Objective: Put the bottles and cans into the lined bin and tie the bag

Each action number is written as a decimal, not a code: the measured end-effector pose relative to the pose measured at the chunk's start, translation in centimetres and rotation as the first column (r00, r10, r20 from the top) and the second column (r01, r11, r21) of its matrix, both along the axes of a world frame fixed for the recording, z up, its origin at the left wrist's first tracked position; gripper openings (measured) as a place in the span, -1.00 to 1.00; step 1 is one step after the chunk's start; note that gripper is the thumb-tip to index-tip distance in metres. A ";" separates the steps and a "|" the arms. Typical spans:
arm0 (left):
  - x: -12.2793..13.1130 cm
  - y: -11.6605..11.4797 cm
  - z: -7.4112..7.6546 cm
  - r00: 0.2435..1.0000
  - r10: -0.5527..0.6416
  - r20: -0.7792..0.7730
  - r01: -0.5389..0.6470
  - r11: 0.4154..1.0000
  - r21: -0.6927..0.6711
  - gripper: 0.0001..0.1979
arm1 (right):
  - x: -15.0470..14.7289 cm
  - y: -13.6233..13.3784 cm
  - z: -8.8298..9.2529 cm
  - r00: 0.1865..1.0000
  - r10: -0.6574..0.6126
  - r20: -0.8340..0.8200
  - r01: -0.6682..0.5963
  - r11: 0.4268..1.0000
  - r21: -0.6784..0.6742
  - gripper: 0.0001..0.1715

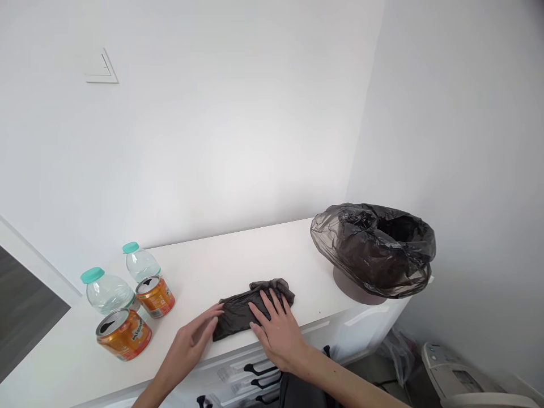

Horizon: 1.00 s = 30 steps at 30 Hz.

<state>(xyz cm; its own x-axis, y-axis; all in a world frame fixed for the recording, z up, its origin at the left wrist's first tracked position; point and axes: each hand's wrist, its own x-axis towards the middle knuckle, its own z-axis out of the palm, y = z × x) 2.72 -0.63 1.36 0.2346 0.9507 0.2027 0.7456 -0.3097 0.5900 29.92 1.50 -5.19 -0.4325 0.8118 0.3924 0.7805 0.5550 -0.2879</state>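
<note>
A black plastic bag (238,313), folded into a flat strip with a bunched right end, lies on the white cabinet top (238,255). My right hand (278,331) rests on it with fingers spread and palm down. At the strip's left end is my left hand (191,340), its fingertips touching the edge, thumb and fingers apart. Neither hand grips anything. To the right stands a brown trash bin (355,286) lined with a dark, translucent bag (378,255) that hangs over its rim.
Two orange cans (124,334) with opened tops and two clear bottles (108,292) with teal caps stand on the left. Black-handled drawers (263,377) are below the front edge. At the lower right are a pale machine (457,374) and clear plastic (397,354) on the floor.
</note>
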 end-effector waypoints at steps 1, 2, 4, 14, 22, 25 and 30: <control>-0.2 0.0 0.0 0.996 0.065 0.065 -0.065 0.998 -0.008 -0.56 | 0.0 0.1 -0.1 1.000 -0.001 0.003 0.001 1.000 -0.007 -0.38; -0.4 -0.1 0.0 0.987 0.118 0.112 -0.117 0.993 -0.011 -0.56 | 0.1 0.3 -0.1 1.000 -0.002 0.006 0.002 1.000 -0.017 -0.38; -0.4 -0.1 0.1 0.970 0.188 0.154 -0.189 0.982 -0.010 -0.55 | 0.4 1.1 -0.1 1.000 -0.017 0.010 0.018 0.999 -0.048 -0.38; -0.3 -0.3 0.5 0.949 0.258 0.180 -0.250 0.966 -0.064 -0.53 | 9.1 10.1 1.2 0.969 -0.215 0.122 0.235 0.953 -0.191 -0.37; 0.6 -0.3 0.6 0.951 0.262 0.163 -0.256 0.965 -0.053 -0.54 | 5.6 6.8 -0.1 0.917 -0.397 0.032 0.397 0.917 -0.031 -0.31; 0.7 -0.1 0.3 0.954 0.261 0.147 -0.257 0.965 -0.050 -0.55 | 3.1 6.7 -0.6 0.892 -0.449 0.049 0.451 0.880 -0.147 -0.22; 0.5 0.0 -0.2 0.952 0.282 0.121 -0.275 0.959 -0.071 -0.55 | 5.0 12.4 0.0 0.836 -0.538 0.107 0.546 0.802 -0.241 -0.20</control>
<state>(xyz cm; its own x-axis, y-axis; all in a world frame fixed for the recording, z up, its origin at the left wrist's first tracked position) 3.19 -0.59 1.20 -0.0654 0.9846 0.1619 0.7143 -0.0671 0.6966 34.95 13.91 -5.19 0.0989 0.9857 0.1364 0.9433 -0.0493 -0.3282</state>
